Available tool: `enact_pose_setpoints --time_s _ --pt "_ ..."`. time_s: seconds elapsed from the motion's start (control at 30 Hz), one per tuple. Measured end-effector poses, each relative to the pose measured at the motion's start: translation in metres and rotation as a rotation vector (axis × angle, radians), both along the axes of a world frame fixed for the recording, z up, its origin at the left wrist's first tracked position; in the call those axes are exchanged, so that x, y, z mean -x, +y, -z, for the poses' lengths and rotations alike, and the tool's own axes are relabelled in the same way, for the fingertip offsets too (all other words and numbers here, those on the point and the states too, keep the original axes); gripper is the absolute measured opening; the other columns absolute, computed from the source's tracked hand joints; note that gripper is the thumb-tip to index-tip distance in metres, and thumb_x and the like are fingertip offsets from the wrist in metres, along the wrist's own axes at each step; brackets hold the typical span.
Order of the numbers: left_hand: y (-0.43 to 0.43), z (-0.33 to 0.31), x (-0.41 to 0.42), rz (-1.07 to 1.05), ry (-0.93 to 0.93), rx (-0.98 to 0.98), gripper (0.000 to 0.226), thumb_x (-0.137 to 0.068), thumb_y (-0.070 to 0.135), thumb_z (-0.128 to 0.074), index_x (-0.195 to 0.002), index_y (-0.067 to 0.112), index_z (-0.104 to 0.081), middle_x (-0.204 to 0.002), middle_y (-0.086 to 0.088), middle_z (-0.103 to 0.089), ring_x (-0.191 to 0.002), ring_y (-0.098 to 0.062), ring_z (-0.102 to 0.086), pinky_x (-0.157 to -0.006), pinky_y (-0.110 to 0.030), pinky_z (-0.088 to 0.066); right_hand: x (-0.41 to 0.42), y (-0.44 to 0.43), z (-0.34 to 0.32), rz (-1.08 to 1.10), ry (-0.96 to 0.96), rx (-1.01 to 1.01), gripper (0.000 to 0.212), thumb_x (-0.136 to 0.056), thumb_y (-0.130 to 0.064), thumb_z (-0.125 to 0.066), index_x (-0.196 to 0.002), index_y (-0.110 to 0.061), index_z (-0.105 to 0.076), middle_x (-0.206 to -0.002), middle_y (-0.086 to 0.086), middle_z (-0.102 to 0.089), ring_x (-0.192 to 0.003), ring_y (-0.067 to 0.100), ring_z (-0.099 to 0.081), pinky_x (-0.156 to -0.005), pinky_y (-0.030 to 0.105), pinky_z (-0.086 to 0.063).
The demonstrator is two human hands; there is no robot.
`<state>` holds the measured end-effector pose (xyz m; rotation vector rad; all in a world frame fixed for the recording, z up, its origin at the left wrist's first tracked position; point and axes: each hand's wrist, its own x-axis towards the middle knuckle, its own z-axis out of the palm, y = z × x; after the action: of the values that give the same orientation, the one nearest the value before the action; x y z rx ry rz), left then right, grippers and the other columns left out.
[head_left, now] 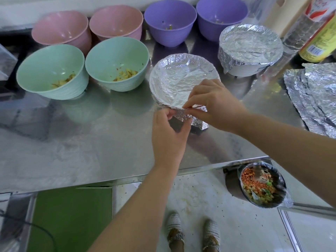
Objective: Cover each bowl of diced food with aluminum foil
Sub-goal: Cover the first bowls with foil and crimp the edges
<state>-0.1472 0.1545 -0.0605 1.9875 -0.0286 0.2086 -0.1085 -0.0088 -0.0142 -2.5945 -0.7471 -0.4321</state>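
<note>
The step in hand looks like crimping foil around the near rim of the centre bowl (181,82), just right of a green bowl (116,51). The left hand (168,131) pinches the foil skirt from below; the right hand (212,104), arched over the rim, pinches it from above. Next probably calls for a fresh foil sheet (312,95) from the right edge.

On the shiny steel table (81,139) we find the foil-wrapped round bowl (181,82) right of two mint-green ribbed bowls (116,64); behind them stand two pink bowls (116,22) and two purple bowls (170,20); a second foil-covered white bowl (250,46) sits behind-right; crumpled foil sheets (316,95) lie rightmost.
</note>
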Motion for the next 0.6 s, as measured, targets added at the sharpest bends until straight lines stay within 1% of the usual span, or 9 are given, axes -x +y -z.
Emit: enact_pose_setpoints --time_s 0.07,0.17,0.2,0.3,0.4,0.43,0.5,0.57,0.6 --pt "-0.01 0.004 0.004 -0.026 0.017 0.015 0.043 -0.078 0.032 -0.085 -0.105 0.02 -0.053 -0.108 0.006 -0.053 -0.098 -0.006 -0.053 -0.083 -0.012 -0.044 0.001 0.002 0.002 0.003 -0.005 -0.008 0.021 -0.09 -0.037 -0.065 -0.088 -0.02 -0.077 -0.085 -0.005 -0.066 -0.083 0.024 -0.057 -0.087 0.041 -0.041" --pt "-0.027 0.011 0.009 -0.084 0.078 0.018 0.052 -0.074 0.035 -0.086 -0.109 0.017 -0.051 -0.113 0.007 -0.044 -0.095 -0.015 -0.058 -0.081 -0.039 -0.055 0.002 0.004 0.003 0.015 0.01 -0.018 0.017 -0.089 -0.034 -0.067 -0.086 -0.019 -0.076 -0.083 -0.004 -0.065 -0.081 0.024 -0.056 -0.088 0.034 -0.036" --pt "-0.032 0.012 0.01 -0.096 0.104 0.026 0.056 -0.073 0.034 -0.086 -0.111 0.018 -0.048 -0.116 0.007 -0.042 -0.095 -0.019 -0.06 -0.079 -0.043 -0.056 0.002 0.005 0.004 0.02 0.015 -0.017 0.016 -0.088 -0.033 -0.069 -0.086 -0.019 -0.075 -0.082 -0.004 -0.064 -0.081 0.024 -0.056 -0.087 0.032 -0.035" --pt "-0.043 0.014 0.01 -0.116 0.078 0.077 0.064 -0.071 0.026 -0.087 -0.115 0.02 -0.041 -0.12 0.007 -0.034 -0.1 -0.025 -0.059 -0.081 -0.045 -0.058 0.001 0.005 0.002 0.028 0.03 -0.016 0.018 -0.088 -0.036 -0.066 -0.085 -0.02 -0.075 -0.081 -0.005 -0.063 -0.081 0.023 -0.056 -0.087 0.032 -0.035" --pt "-0.045 0.016 0.008 -0.124 0.063 0.16 0.06 -0.074 0.017 -0.082 -0.117 0.024 -0.04 -0.119 0.013 -0.033 -0.1 -0.024 -0.061 -0.082 -0.045 -0.059 0.0 0.006 -0.001 0.026 0.043 -0.015 0.023 -0.088 -0.04 -0.063 -0.086 -0.02 -0.075 -0.081 -0.006 -0.063 -0.083 0.023 -0.056 -0.088 0.032 -0.035" --pt "-0.043 0.017 0.008 -0.124 0.067 0.175 0.056 -0.076 0.018 -0.079 -0.116 0.026 -0.041 -0.12 0.013 -0.035 -0.099 -0.025 -0.064 -0.083 -0.046 -0.059 0.0 0.005 -0.002 0.023 0.046 -0.014 0.025 -0.089 -0.041 -0.061 -0.086 -0.02 -0.075 -0.082 -0.006 -0.063 -0.084 0.023 -0.057 -0.088 0.032 -0.035" --pt "-0.038 0.019 0.007 -0.11 0.086 0.198 0.046 -0.079 0.019 -0.074 -0.112 0.03 -0.044 -0.122 0.006 -0.046 -0.098 -0.023 -0.068 -0.083 -0.047 -0.059 0.0 0.005 -0.002 0.019 0.045 -0.011 0.026 -0.089 -0.041 -0.061 -0.086 -0.02 -0.076 -0.082 -0.006 -0.064 -0.083 0.023 -0.056 -0.088 0.033 -0.034" --pt "-0.032 0.02 0.007 -0.095 0.095 0.214 0.039 -0.084 0.013 -0.073 -0.108 0.032 -0.048 -0.117 -0.003 -0.057 -0.095 -0.017 -0.069 -0.082 -0.043 -0.06 0.0 0.005 -0.001 0.021 0.043 -0.008 0.021 -0.089 -0.038 -0.064 -0.086 -0.02 -0.075 -0.082 -0.006 -0.063 -0.083 0.023 -0.056 -0.087 0.032 -0.034" --pt "-0.029 0.019 0.006 -0.092 0.085 0.207 0.037 -0.086 0.009 -0.073 -0.107 0.031 -0.051 -0.113 -0.005 -0.061 -0.093 -0.015 -0.068 -0.081 -0.041 -0.06 0.0 0.004 -0.001 0.021 0.042 -0.008 0.019 -0.089 -0.037 -0.066 -0.086 -0.02 -0.075 -0.082 -0.006 -0.063 -0.083 0.022 -0.055 -0.087 0.032 -0.034"
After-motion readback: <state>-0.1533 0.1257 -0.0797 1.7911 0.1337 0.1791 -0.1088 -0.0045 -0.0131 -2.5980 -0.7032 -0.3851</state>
